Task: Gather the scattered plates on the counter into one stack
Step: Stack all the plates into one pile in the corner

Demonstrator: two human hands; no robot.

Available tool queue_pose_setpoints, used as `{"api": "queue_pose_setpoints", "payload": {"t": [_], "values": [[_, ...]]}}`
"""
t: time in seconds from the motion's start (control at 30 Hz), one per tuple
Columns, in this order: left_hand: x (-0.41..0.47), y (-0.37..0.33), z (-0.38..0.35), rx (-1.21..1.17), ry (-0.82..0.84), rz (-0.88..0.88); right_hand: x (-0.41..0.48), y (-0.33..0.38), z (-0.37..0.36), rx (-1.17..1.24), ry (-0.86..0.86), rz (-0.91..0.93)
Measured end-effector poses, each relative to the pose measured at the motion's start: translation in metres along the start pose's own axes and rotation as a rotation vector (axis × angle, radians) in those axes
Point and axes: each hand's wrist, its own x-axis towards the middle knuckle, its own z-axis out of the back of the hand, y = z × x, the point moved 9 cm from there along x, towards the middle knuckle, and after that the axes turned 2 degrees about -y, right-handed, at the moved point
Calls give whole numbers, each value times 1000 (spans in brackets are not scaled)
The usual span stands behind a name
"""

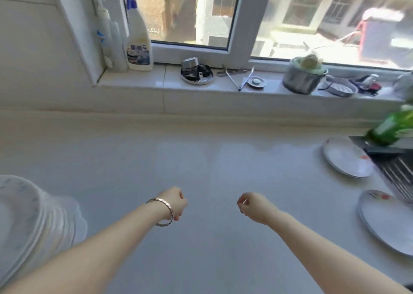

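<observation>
A stack of white plates (pixel 24 217) with faint blue marks stands at the left edge of the counter, blurred. Two single white plates with red flower marks lie at the right: one (pixel 346 157) further back beside the sink, one (pixel 388 222) nearer me at the right edge. My left hand (pixel 175 202), with a bracelet on the wrist, hovers over the middle of the counter with its fingers curled shut on nothing. My right hand (pixel 251 206) hovers beside it, also curled shut and holding nothing. Neither hand touches a plate.
A green bottle (pixel 391 126) leans at the far right above a metal sink rack (pixel 397 177). The window sill (pixel 138 81) holds spray bottles (pixel 138 39), a small dish of parts (pixel 196 73), a metal pot (pixel 304 77) and a bowl (pixel 342 88).
</observation>
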Motion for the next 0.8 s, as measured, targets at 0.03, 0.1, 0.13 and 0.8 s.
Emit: {"api": "queue_pose_setpoints", "payload": {"t": [0.03,0.1,0.13,0.8], "values": [[8,-18,-13,31,5,-10,-2,-29,14,15,-19,-30],[25,-59,-41,97,15,-47,-5,-88,42,45,-53,-92],[32,-82,-54,119,16,-62,-6,-118,56,63,-71,-122],[92,-309,-240,-30,83,55,-1,-522,226,33,-390,-676]]}}
